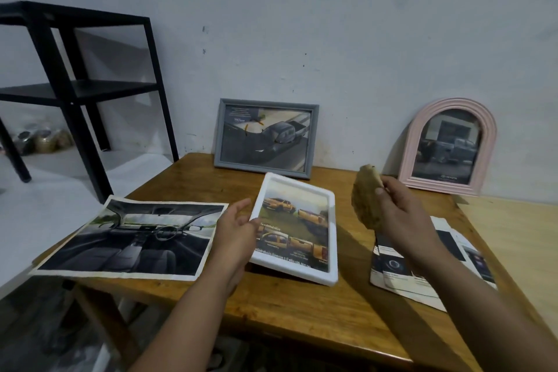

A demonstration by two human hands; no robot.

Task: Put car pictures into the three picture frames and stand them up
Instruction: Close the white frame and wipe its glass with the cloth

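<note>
A white frame with a picture of yellow pickup trucks is tilted up off the wooden table; my left hand grips its left edge. My right hand is raised to the right of it, shut on a brownish cloth. Against the wall stand a grey frame with a dark pickup picture and a pink arched frame with a truck picture.
A large loose print of a car interior lies at the table's left edge. More car brochure pages lie at the right under my right forearm. A black metal shelf stands at the back left.
</note>
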